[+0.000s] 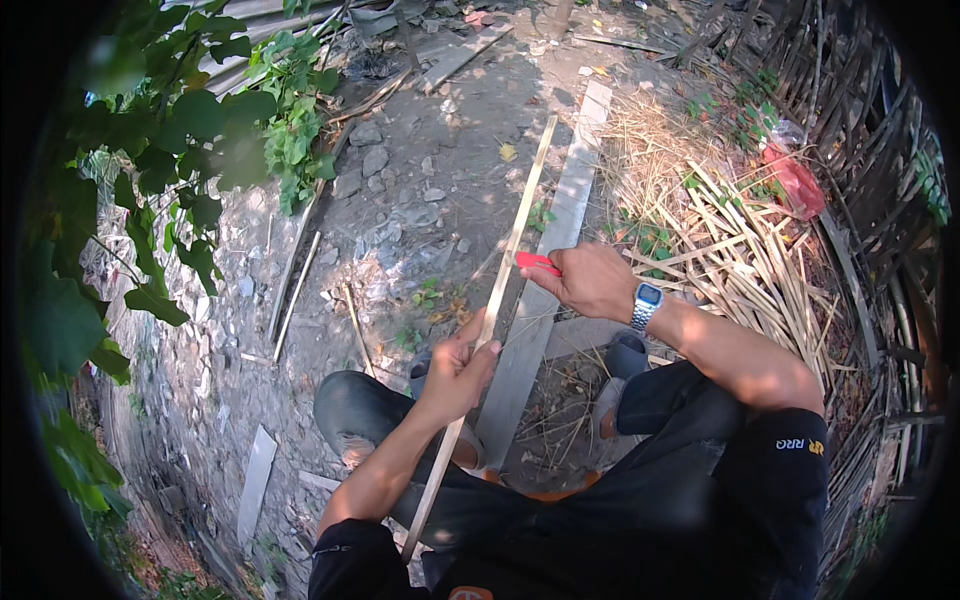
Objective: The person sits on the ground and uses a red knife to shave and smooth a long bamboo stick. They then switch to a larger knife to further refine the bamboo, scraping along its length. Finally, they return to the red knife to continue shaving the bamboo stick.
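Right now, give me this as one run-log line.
left hand: gripping wooden strip; right hand: holding red tool at strip, contact unclear; grey board: beside strip; pile of thin strips: to the right

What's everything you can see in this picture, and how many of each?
wood strip: one, pale, slanting up the middle
hand tool: one, red, at the strip's right side
plank: one, grey, right of the strip
loose strips: many, pale, heaped right
shavings: many, straw-coloured, upper right
plastic: one crumpled piece, red, right
leaves: many, green, upper left
stones: many, grey, left ground
wristwatch: one, silver, right wrist
left hand: one, bare, gripping the strip
right hand: one, bare, holding the tool
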Available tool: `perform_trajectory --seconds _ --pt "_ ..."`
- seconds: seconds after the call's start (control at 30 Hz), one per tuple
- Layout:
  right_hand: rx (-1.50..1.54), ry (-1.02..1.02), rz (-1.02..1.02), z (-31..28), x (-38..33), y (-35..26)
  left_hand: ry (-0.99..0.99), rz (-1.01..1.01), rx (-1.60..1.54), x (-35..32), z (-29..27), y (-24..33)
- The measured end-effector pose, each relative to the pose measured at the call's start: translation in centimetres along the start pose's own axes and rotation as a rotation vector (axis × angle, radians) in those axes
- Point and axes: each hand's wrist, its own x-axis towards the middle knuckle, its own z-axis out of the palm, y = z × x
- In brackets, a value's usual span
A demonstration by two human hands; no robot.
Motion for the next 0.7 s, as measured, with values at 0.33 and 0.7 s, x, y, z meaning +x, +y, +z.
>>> perform_trajectory --seconds 0.33,0.7 --pt "-0.012 0.175 0.376 -2.0 1.5 9.2 -0.179 -0.077 0.062 -3.0 -0.7 -1.2" --pt "-0.042 0.236 0.635 -3.9 -4.3 21.1 -0.141 -0.022 0.074 -4.1 -1.4 -0.7"
